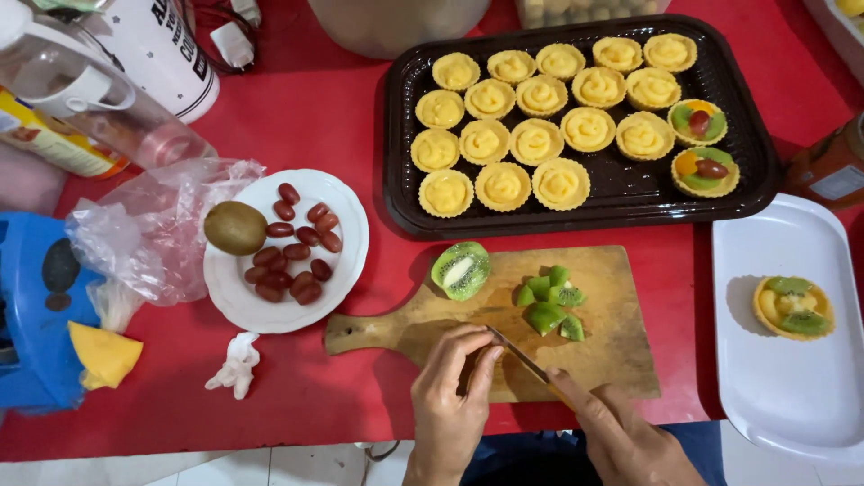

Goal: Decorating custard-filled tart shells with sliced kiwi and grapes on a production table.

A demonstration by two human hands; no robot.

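Cutting kiwi on the wooden board [594, 360]: left hand [454, 396] at 7 o'clock pinches something hidden at the blade, halved kiwi [461, 270] at 11, chunks [549, 301] center, right hand [621, 432] at 5 grips the knife [520, 357]; next cut probably needs fingertips tucked clear.

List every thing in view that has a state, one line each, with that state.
Left hand: fingers pinching the knife blade over the board.
Right hand: gripping the knife handle.
Knife: held, blade low over the board.
Kiwi half: cut, face up.
Kiwi pieces: chopped, piled on the board.
Whole kiwi: uncut, on the grape plate.
Tarts in tray: mostly untopped; two topped with fruit.
Tart on white tray: topped with kiwi.
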